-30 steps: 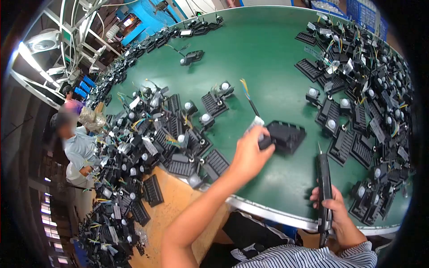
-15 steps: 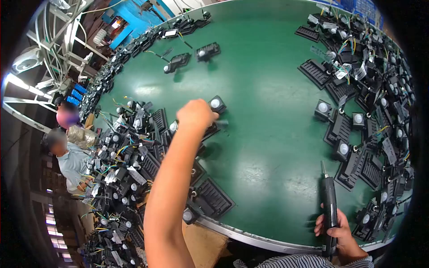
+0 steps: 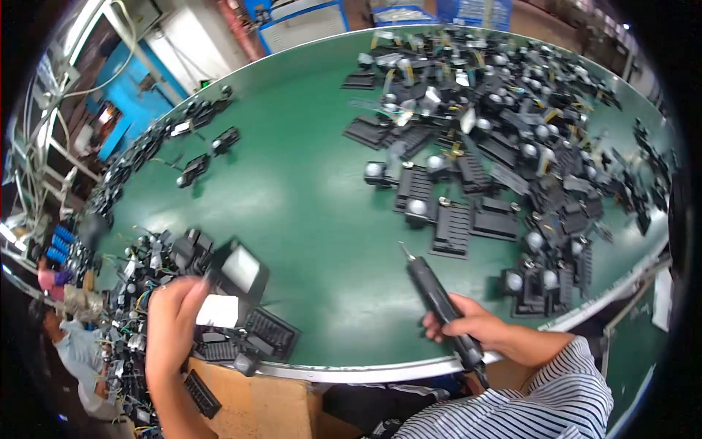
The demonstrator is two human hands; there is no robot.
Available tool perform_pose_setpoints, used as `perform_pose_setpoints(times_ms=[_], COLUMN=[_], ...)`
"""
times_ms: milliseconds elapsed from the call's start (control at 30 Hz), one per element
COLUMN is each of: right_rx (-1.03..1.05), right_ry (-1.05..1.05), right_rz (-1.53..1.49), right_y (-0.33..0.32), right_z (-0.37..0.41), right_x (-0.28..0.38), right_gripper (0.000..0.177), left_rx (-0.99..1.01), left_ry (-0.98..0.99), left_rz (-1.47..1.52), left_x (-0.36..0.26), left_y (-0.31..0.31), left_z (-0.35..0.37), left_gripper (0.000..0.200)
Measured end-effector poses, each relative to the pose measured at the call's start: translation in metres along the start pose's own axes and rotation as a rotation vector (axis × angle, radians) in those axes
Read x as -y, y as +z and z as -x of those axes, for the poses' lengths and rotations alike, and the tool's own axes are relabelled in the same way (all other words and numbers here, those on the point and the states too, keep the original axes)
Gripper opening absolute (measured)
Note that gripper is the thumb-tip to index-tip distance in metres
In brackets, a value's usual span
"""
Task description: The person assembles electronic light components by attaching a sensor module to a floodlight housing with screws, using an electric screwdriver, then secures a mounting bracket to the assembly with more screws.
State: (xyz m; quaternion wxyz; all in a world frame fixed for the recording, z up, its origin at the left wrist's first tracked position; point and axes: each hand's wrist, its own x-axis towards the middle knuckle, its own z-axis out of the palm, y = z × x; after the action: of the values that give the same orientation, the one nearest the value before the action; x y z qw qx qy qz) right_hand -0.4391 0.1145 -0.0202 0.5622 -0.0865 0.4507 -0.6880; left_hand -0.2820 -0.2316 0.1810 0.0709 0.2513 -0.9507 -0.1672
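On the left, my left hand (image 3: 172,322) is closed on the edge of a black lamp unit (image 3: 241,272) with a pale panel, lifted and blurred over the left pile. A white piece (image 3: 218,311) shows just below it, beside my fingers. My right hand (image 3: 468,323) is wrapped round a black electric screwdriver (image 3: 439,301) near the front edge, its bit pointing up and left. More black units (image 3: 270,333) lie under and beside my left hand.
The green table (image 3: 314,219) has a curved metal rim. A large heap of black units (image 3: 497,139) covers its right side. Two units (image 3: 194,170) lie at the upper left. A cardboard box (image 3: 256,402) stands below the front edge. Another person (image 3: 77,358) is at the far left.
My left hand has drawn back to the lower left and now holds a black lamp unit. The view has turned to the right. The screwdriver is still in my right hand.
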Motion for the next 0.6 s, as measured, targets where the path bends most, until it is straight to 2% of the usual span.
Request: perform_pose_setpoints(times_ms=[67, 133, 167, 200, 267, 300, 333, 367, 400, 433, 500, 533, 567, 600], right_rx=[-0.026, -0.042, -0.028, -0.011, -0.056, -0.052, -0.078, -0.101, -0.095, -0.184, -0.296, -0.263, -0.232, -0.149], right_ry=[-0.017, -0.025, -0.049, -0.07, -0.087, -0.079, -0.107, -0.124, -0.141, -0.202, -0.34, -0.455, -0.46, -0.393], right_rz=[0.066, 0.098, 0.108, 0.12, 0.143, 0.162, 0.176, 0.244, 0.433, 0.402, 0.606, 0.542, 0.516, 0.612], right_y=[0.0, 0.003, 0.005, 0.007, 0.007, 0.012, 0.014, 0.018, 0.021, 0.033, 0.057, 0.062, 0.069, 0.068], right_z=[-0.002, -0.003, -0.005, -0.005, -0.003, -0.006, -0.006, -0.003, -0.002, 0.004, 0.012, 0.011, 0.013, 0.012], right_x=[-0.003, -0.004, -0.005, -0.005, -0.004, -0.004, -0.005, -0.002, 0.002, -0.001, -0.015, -0.028, -0.035, -0.037], right_gripper=[0.052, 0.045, 0.044, 0.043, 0.043, 0.043, 0.04, 0.038, 0.035, 0.033, 0.027, 0.025, 0.026, 0.029], left_rx=[-0.027, -0.122, -0.023, 0.074, 0.024, 0.134, -0.016, -0.153, -0.086, -0.056, -0.052, 0.017, -0.088, -0.197], left_ry=[-0.081, 0.028, 0.083, 0.133, 0.075, 0.011, 0.091, 0.148, 0.022, -0.09, -0.154, -0.195, -0.199, -0.18], left_rz=[0.041, 0.027, -0.135, -0.297, -0.358, -0.479, -0.534, -0.604, -0.566, -0.547, -0.558, -0.579, -0.598, -0.619], left_x=[0.005, 0.02, 0.022, 0.02, 0.002, 0.012, 0.029, 0.044, 0.039, 0.03, 0.023, 0.019, 0.015, 0.012], left_y=[-0.008, 0.002, -0.002, -0.008, -0.001, -0.001, 0.011, 0.031, 0.04, 0.051, 0.073, 0.081, 0.086, 0.092], left_z=[0.064, 0.13, 0.162, 0.19, 0.233, 0.258, 0.278, 0.302, 0.318, 0.336, 0.363, 0.378, 0.385, 0.392], left_gripper=[0.019, 0.016, 0.009, 0.013, 0.01, 0.013, 0.007, 0.014, 0.012, 0.012, 0.008, 0.013, 0.013, 0.014])
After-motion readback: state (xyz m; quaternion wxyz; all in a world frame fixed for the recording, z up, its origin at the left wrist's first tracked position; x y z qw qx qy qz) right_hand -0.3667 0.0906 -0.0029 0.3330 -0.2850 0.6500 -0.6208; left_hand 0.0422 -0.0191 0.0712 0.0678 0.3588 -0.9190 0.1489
